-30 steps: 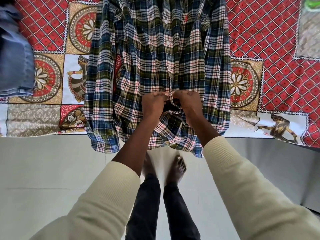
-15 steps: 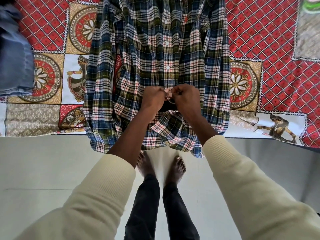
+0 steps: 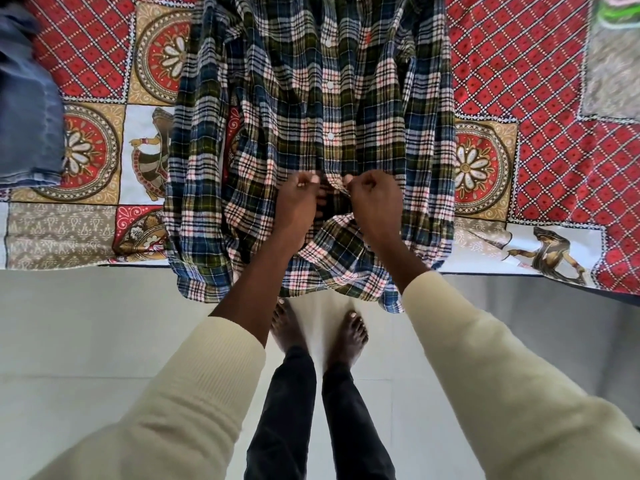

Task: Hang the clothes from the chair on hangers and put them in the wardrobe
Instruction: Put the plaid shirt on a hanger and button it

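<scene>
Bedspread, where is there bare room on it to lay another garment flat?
Free: the red lattice patch of the bedspread right of the plaid shirt, and a narrower medallion strip between the shirt and the blue jeans. Crowded: the middle, where the left hand and right hand pinch the shirt's front.

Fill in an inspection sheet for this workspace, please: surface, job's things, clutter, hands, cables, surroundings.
Surface: patterned bedspread in red and tan, its edge toward the person.
Job's things: plaid shirt lies spread on the bedspread, hem hanging over the edge, upper buttons closed; no hanger seen.
Clutter: jeans at the left edge; a green item at the top right corner, too cut off to name.
Hands: left hand and right hand each have a pinching grip on the shirt's front edges.
Cables: nothing seen.
Surroundings: pale floor, bare feet.
</scene>
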